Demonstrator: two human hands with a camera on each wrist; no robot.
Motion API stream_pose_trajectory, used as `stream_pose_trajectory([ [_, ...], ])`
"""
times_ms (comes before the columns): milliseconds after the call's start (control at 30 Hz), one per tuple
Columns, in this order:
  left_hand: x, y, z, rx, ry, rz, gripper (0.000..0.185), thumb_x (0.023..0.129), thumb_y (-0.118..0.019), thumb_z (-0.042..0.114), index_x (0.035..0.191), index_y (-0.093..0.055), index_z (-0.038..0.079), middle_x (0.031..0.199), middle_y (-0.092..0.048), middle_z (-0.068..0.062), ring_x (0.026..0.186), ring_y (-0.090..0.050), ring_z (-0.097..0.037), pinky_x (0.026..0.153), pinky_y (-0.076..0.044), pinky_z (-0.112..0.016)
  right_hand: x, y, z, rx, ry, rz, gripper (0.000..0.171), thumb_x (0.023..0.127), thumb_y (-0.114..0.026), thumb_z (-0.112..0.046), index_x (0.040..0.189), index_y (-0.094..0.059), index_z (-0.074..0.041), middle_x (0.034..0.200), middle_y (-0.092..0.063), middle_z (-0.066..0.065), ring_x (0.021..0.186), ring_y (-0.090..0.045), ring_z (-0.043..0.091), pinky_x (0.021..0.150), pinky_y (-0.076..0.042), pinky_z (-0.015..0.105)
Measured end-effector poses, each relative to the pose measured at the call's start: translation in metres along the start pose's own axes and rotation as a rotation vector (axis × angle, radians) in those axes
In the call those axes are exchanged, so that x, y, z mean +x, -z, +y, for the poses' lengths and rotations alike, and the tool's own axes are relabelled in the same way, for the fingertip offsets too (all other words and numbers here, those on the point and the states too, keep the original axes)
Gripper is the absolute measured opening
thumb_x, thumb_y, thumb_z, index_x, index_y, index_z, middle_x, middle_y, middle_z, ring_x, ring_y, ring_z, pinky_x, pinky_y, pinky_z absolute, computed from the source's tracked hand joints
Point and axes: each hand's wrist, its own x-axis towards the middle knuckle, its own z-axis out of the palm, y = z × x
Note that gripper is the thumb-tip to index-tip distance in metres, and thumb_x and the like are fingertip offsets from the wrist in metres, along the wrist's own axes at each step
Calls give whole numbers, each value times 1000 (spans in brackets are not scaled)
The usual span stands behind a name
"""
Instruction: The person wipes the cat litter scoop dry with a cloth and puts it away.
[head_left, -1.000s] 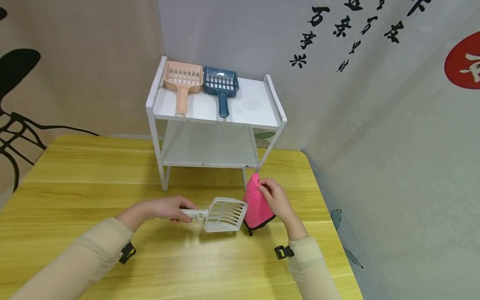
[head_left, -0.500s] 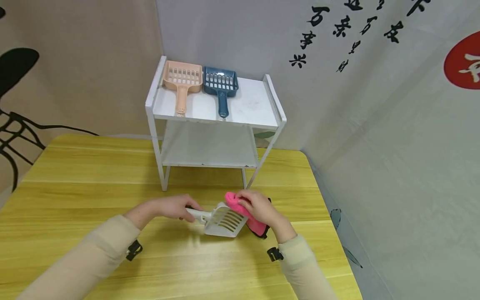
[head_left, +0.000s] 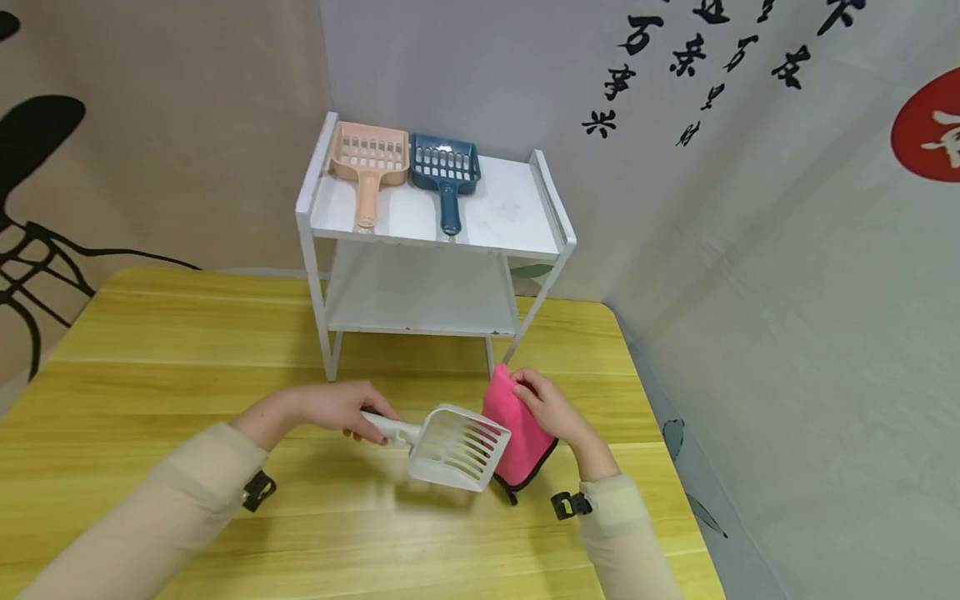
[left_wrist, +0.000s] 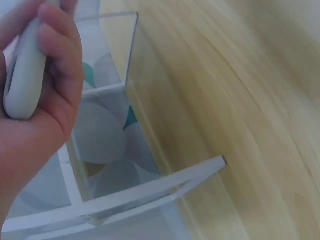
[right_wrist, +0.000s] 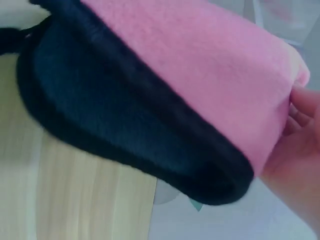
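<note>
Meanwhile, hands grip white scoop (head_left: 459,448) and pink cloth (head_left: 517,437) before white rack (head_left: 435,242).

Head overview; two close wrist views

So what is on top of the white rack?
On the rack's top shelf lie two scoops side by side: a peach scoop on the left and a blue scoop beside it, handles toward the camera. The lower shelf shows nothing, though its back is partly hidden.

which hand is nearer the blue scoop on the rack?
Right, though only slightly. The right hand, holding the pink cloth, sits below and right of the blue scoop; the left hand, gripping the white scoop, is farther below-left.
</note>
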Motion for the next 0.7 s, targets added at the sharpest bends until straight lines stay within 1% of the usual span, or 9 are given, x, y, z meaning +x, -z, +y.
stream_pose_trajectory([
  [100, 4, 0, 4, -10, -19, -45, 30, 85, -67, 14, 115, -67, 7, 82, -66, -3, 60, -50, -5, 51, -41, -17, 4, 1, -7, 39, -3, -7, 16, 99, -43, -12, 104, -55, -3, 90, -55, 7, 77, -47, 13, 68, -41, 23],
  [233, 10, -1, 12, -14, -45, -82, 30, 86, -66, 13, 115, -67, 8, 80, -66, 0, 60, -50, -5, 51, -40, -16, 9, -1, -26, 101, 47, -83, 16, 100, -40, -11, 104, -52, -1, 86, -51, 7, 73, -47, 12, 64, -41, 22],
  [333, 12, 0, 17, 1, -50, -82, 30, 86, -65, 13, 115, -67, 9, 81, -64, 3, 60, -49, -4, 50, -39, -16, 12, -3, -41, 158, 95, -170, 17, 101, -37, -10, 105, -50, 1, 85, -50, 8, 73, -46, 12, 64, -42, 23],
  [400, 12, 1, 19, 10, -47, -75, 29, 86, -65, 13, 115, -67, 9, 81, -63, 3, 59, -48, -3, 50, -38, -15, 14, -3, -49, 176, 123, -214, 17, 101, -36, -9, 104, -49, 1, 85, -49, 7, 73, -46, 11, 65, -42, 23],
  [500, 10, 3, 20, 7, -40, -62, 29, 86, -66, 12, 114, -67, 8, 80, -61, 3, 57, -46, -3, 48, -35, -15, 14, -3, -55, 193, 145, -256, 16, 101, -35, -8, 102, -47, 2, 83, -47, 5, 71, -44, 11, 64, -41, 23],
  [600, 7, 4, 20, -5, -44, -63, 29, 86, -65, 12, 115, -67, 7, 77, -61, 3, 54, -44, -3, 46, -33, -14, 13, -2, -54, 225, 130, -282, 17, 101, -34, -8, 103, -46, 3, 80, -45, 4, 66, -44, 9, 61, -41, 22],
  [700, 5, 6, 19, -18, -51, -61, 28, 87, -64, 13, 115, -67, 7, 76, -61, 3, 53, -43, -3, 46, -32, -14, 11, -1, -49, 281, 90, -292, 20, 101, -33, -10, 106, -46, 4, 81, -46, 3, 65, -46, 8, 60, -43, 21],
])
